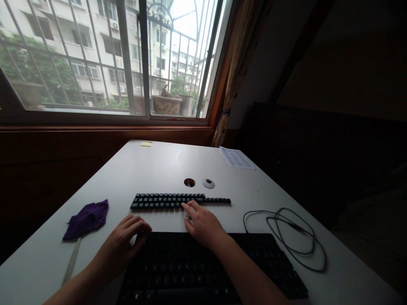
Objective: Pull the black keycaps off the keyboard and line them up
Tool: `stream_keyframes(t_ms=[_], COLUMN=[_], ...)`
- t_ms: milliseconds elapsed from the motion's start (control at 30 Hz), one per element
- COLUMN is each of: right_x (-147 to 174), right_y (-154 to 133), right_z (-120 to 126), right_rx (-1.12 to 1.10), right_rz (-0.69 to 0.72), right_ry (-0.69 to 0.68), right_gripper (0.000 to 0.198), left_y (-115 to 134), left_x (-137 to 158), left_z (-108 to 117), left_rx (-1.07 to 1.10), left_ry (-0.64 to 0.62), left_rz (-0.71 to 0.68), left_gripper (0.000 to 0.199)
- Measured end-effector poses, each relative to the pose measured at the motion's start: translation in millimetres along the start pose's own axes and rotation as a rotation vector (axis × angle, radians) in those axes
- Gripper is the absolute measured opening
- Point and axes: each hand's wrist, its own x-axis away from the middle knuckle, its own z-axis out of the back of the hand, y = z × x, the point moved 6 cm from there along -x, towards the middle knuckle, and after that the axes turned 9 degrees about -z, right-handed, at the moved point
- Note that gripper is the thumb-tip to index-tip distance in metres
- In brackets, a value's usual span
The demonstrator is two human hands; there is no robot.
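Observation:
A black keyboard (178,271) lies at the front of the white desk, its upper rows bare of keycaps as far as the dim light shows. My left hand (125,237) is closed at its upper left corner, thumb and fingers on the edge. Beyond it, loose black keycaps (159,201) stand in neat rows on the desk. My right hand (203,222) reaches over the keyboard's back edge, index fingertip at the nearest row of keycaps. Something small, thin and shiny (188,217) shows between its thumb and fingers; its kind is unclear.
On the left lies a purple cloth (87,219) with a flat pale strip (71,260) below it. A coiled black cable (313,250) lies on the right. Farther back are an open cable hole (189,182), a round grommet (208,183), printed paper (238,158) and yellow notes (146,144).

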Motion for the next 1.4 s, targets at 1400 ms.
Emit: stream_keyframes(t_ms=[1400], right_x=[33.2], right_y=[18.4], right_z=[108.2], right_rx=[-0.577], right_rz=[0.024], right_ry=[0.376], right_gripper=[0.028], left_y=[-3.7], left_x=[3.0], left_z=[-1.1], left_rx=[-0.033], left_ry=[-0.048], left_rz=[-0.002], left_gripper=[0.012])
